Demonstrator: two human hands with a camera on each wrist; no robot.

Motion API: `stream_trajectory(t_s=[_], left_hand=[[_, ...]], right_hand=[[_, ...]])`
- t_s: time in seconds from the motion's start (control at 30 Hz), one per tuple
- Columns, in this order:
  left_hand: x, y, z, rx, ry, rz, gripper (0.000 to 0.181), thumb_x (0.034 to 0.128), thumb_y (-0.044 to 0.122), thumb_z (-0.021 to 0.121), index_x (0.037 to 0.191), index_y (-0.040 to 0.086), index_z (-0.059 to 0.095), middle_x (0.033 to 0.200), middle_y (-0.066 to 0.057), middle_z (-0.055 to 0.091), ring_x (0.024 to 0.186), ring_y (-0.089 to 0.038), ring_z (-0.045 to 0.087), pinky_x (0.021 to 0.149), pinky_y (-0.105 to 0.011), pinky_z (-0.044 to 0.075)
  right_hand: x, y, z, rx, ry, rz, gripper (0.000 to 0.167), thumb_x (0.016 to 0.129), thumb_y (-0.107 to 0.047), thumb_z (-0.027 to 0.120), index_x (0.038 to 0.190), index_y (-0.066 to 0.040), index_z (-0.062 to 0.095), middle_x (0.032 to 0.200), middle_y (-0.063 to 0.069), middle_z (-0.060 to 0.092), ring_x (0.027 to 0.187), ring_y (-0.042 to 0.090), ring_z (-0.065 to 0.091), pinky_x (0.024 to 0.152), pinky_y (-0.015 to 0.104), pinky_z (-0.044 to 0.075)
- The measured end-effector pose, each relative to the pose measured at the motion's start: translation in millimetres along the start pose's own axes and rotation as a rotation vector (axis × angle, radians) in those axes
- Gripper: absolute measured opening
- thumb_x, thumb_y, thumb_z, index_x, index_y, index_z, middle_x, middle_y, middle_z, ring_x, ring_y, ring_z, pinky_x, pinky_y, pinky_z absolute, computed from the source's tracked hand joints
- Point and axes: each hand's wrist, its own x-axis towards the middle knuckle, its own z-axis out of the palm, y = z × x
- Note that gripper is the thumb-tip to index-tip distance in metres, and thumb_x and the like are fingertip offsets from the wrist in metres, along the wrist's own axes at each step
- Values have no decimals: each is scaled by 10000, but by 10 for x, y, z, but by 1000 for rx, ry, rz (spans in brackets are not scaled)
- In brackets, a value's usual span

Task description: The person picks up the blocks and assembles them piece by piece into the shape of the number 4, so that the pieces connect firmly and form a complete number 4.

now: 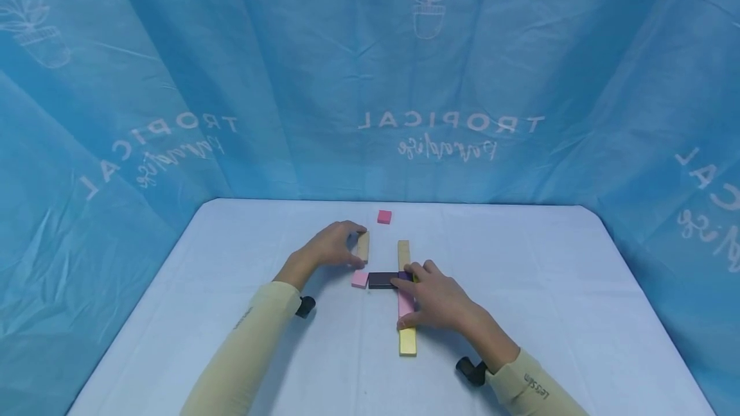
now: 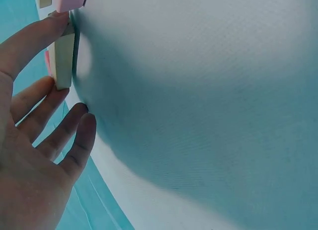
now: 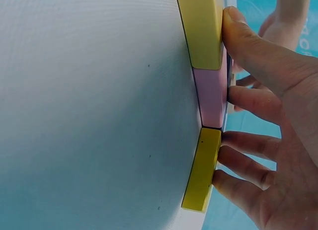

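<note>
My left hand (image 1: 335, 246) pinches a plain wooden block (image 1: 363, 247) by its two ends, thumb at the near end; the left wrist view shows its other fingers spread. Just below it sits a small pink block (image 1: 360, 280), with a black block (image 1: 381, 280) lying crosswise beside it. My right hand (image 1: 436, 297) rests over a column of blocks, its fingers fairly straight. Under or beside those fingers are a longer pink block (image 3: 209, 98), a pale yellow block (image 1: 407, 343) touched by the thumb and a bright yellow block (image 3: 201, 170). The hand partly covers a dark purple piece.
Another wooden block (image 1: 403, 254) forms the column's far end. A red-pink block (image 1: 384, 217) lies alone near the back of the white table (image 1: 520, 262). Blue printed curtains (image 1: 324, 82) hang behind and at both sides.
</note>
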Motion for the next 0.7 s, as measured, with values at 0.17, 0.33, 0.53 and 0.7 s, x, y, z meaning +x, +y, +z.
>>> stream_trajectory(t_s=[0.17, 0.33, 0.53, 0.7], left_hand=[[4, 9, 1, 5, -21, -3, 778, 667, 350, 882, 1355, 191, 557, 1373, -26, 516, 1289, -233, 425, 1045, -456, 358], [13, 7, -1, 6, -48, 1, 764, 686, 371, 867, 1359, 195, 551, 1388, -31, 501, 1309, -241, 403, 1048, -466, 351], [27, -17, -13, -45, -47, 9, 654, 765, 413, 798, 1337, 191, 572, 1373, -31, 513, 1305, -244, 411, 1039, -484, 357], [48, -13, -13, -47, -27, 13, 609, 777, 407, 786, 1314, 198, 588, 1338, -31, 533, 1271, -243, 442, 1014, -483, 388]], right_hand=[[-4, 4, 9, 1, 2, -1, 858, 646, -724, 702, 1382, -317, 533, 1403, 78, 447, 1089, 228, 410, 757, 369, 494], [-3, 12, 20, -7, 10, -7, 850, 654, -723, 696, 1382, -318, 533, 1406, 73, 446, 1103, 229, 409, 761, 373, 495], [-7, 18, 23, -11, 18, -18, 850, 657, -724, 693, 1382, -310, 535, 1405, 80, 445, 1105, 233, 410, 753, 383, 495], [-6, 22, 29, -8, 18, -18, 851, 659, -723, 693, 1384, -308, 533, 1405, 82, 443, 1106, 235, 408, 747, 381, 497]])
